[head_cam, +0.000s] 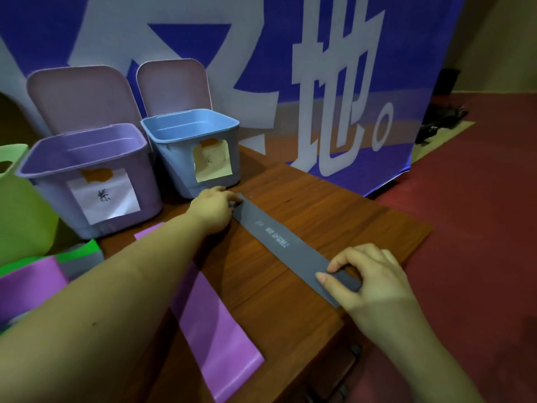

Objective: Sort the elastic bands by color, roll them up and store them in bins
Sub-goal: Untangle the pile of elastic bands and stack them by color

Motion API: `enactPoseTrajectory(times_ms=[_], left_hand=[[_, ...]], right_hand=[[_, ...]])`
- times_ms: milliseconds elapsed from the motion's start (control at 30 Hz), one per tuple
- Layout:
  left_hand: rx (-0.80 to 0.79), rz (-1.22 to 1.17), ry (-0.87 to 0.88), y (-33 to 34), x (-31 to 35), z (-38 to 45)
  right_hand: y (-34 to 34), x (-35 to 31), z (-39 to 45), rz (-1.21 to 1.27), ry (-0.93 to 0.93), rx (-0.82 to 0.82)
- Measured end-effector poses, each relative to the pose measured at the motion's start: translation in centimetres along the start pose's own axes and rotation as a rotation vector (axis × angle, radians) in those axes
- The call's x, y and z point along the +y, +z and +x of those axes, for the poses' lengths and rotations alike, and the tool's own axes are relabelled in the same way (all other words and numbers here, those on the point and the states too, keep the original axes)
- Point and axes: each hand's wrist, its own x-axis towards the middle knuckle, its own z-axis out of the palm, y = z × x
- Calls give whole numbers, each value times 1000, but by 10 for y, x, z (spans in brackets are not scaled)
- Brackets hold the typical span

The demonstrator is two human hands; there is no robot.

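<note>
Flat across the wooden table (305, 199), a grey elastic band (279, 242) is lying stretched, the left hand (213, 209) pinching its far end beside the blue bin (190, 152) and the right hand (369, 274) curling thumb and fingers around its near end, where a small roll is forming. Its pale printed lettering is showing but staying too blurred to read, and the left forearm is hiding part of the purple band (215, 330). Behind, handwritten paper labels are hanging on the blue bin and the purple bin (87, 175), their characters hard to make out, while a green bin (17, 205) is running off the left edge.
</note>
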Motion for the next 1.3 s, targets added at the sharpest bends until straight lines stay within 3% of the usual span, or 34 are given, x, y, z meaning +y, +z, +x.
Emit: enactPoseTrajectory(times_ms=[367, 667, 833, 1067, 1300], left_hand=[[-196, -254, 98, -45, 10, -80], [16, -33, 51, -110, -54, -226], [169, -12, -112, -138, -130, -313], [267, -134, -353, -133, -202, -373], [288, -297, -327, -99, -220, -368]], right_hand=[[-9, -18, 12, -94, 120, -128], [47, -166, -4, -106, -402, -364], [91, -255, -19, -115, -644, -434], [147, -342, -37, -45, -811, -552], [183, -342, -42, 103, -804, -599]])
